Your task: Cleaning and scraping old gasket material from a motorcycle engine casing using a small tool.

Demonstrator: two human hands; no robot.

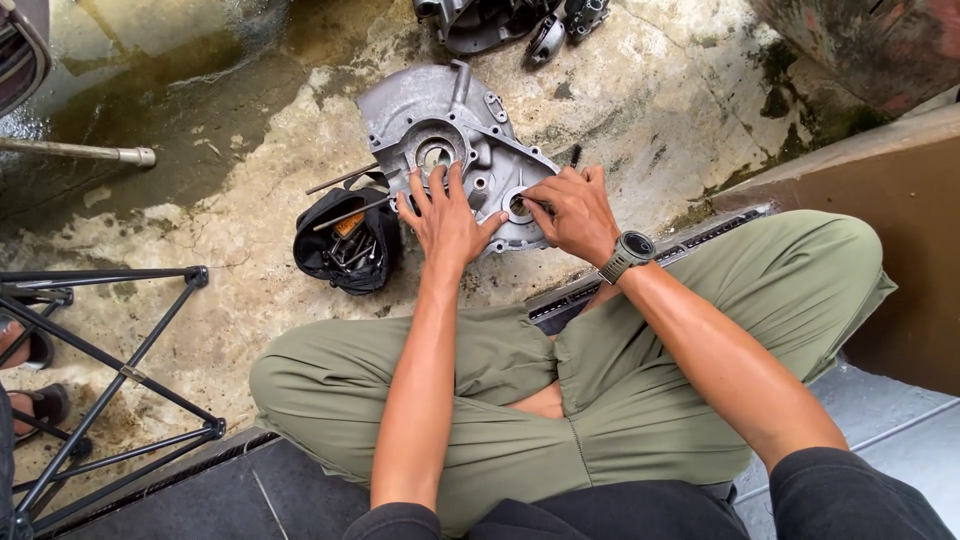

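1. Centrally, just above mid-frame, the casing, a grey cast engine cover, lies flat on the wet concrete floor.
2. The left hand rests spread and flat on the casing's lower edge, grasping nothing.
3. The right hand is curled at a round bore in the casing, fingertips pinched at its rim; whether they hold a small part I cannot tell.
4. Risk, as I judge it: the floor looks slick, so a hard push could skid the casing, and a small part could drop and roll off.
5. A black bag sits open left of the casing, holding metal tools.
6. More engine parts lie at the top edge.
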